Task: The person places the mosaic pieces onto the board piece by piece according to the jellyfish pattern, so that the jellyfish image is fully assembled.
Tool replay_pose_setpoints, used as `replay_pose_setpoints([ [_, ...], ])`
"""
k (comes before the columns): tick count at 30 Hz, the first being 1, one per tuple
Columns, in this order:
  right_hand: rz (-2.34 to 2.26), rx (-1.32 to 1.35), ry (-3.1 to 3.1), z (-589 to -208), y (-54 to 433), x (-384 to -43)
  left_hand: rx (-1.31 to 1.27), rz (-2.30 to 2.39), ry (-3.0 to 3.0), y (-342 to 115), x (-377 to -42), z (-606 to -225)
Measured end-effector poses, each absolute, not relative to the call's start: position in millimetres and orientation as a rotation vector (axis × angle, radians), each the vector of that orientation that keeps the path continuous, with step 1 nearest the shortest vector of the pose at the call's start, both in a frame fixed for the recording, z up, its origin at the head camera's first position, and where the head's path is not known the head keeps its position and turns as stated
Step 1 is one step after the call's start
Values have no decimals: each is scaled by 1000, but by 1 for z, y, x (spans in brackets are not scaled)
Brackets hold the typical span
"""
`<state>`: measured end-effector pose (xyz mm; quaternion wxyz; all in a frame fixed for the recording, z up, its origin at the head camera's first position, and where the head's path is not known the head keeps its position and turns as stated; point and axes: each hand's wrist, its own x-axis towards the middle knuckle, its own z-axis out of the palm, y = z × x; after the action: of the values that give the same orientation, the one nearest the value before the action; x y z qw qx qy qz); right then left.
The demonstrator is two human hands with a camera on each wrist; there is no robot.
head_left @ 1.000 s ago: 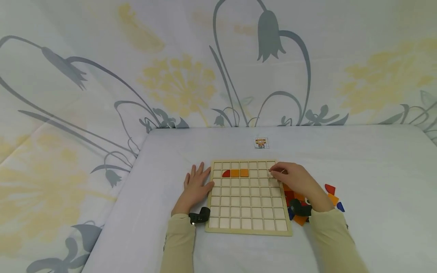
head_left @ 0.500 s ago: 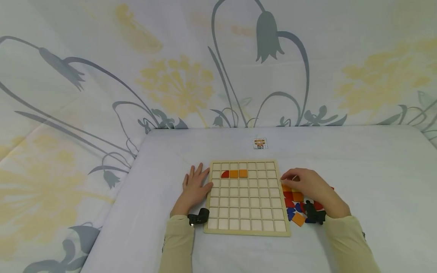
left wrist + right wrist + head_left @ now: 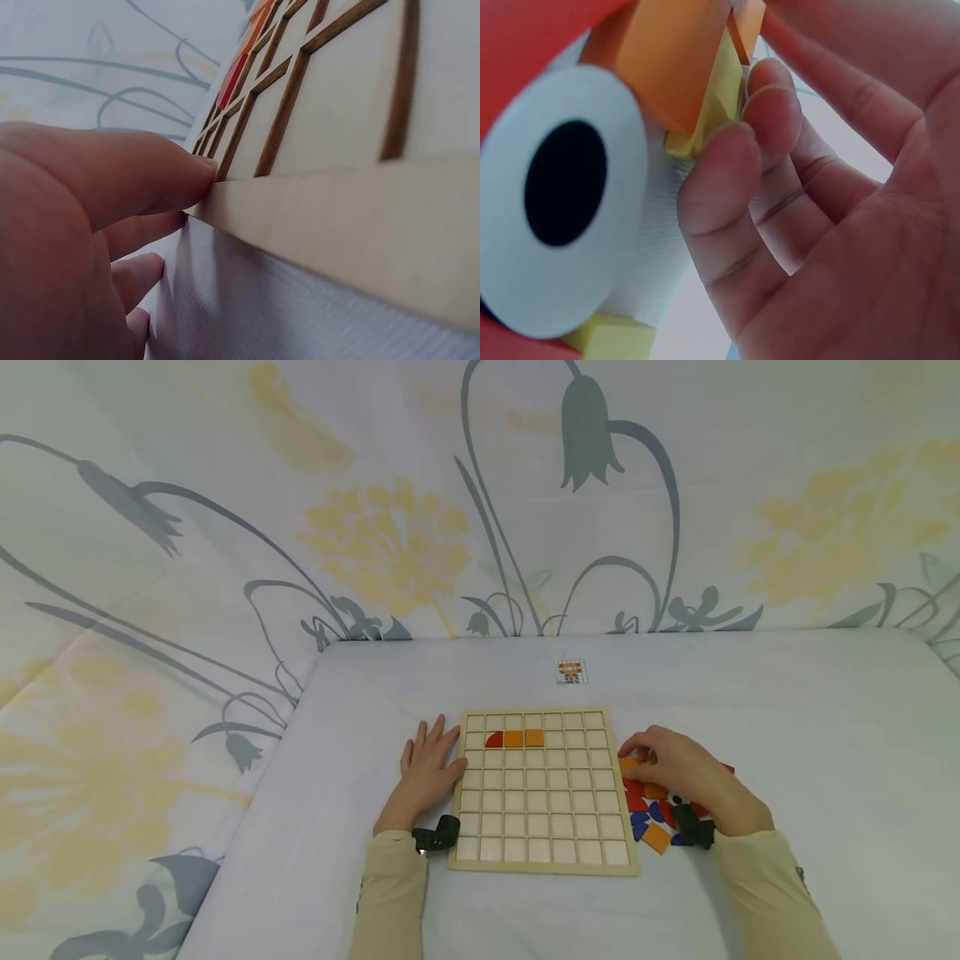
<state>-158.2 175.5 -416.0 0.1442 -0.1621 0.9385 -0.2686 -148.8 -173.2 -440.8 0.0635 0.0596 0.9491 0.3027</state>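
Observation:
A wooden grid board (image 3: 543, 870) lies flat on the white cloth. In its second row sit a red rounded tile (image 3: 494, 740) and two orange square tiles (image 3: 523, 738). My left hand (image 3: 429, 772) rests at the board's left edge, fingers spread, thumb touching the frame; the left wrist view shows the wooden rim (image 3: 330, 217) beside the thumb. At the board's right edge, my right hand (image 3: 678, 768) pinches an orange tile (image 3: 627, 765) between thumb and index finger. In the right wrist view, its curled fingertips (image 3: 720, 161) touch a yellow tile (image 3: 721, 97).
A pile of loose tiles, red, blue and orange (image 3: 657, 838), lies right of the board, partly under the right hand. One white tile with a black dot (image 3: 562, 187) is close to the right wrist camera. A small pattern card (image 3: 572, 672) lies beyond the board.
My right hand has moved from over the board's upper right cells to the tile pile, its thumb and index finger closing at an orange tile. My left hand has stayed in place.

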Motion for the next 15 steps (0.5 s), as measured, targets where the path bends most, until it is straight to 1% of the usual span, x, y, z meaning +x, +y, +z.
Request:
replay_pose_setpoints([
  [15, -763, -470, 2716, -415, 175, -158, 162, 930, 2858, -171, -148, -439],
])
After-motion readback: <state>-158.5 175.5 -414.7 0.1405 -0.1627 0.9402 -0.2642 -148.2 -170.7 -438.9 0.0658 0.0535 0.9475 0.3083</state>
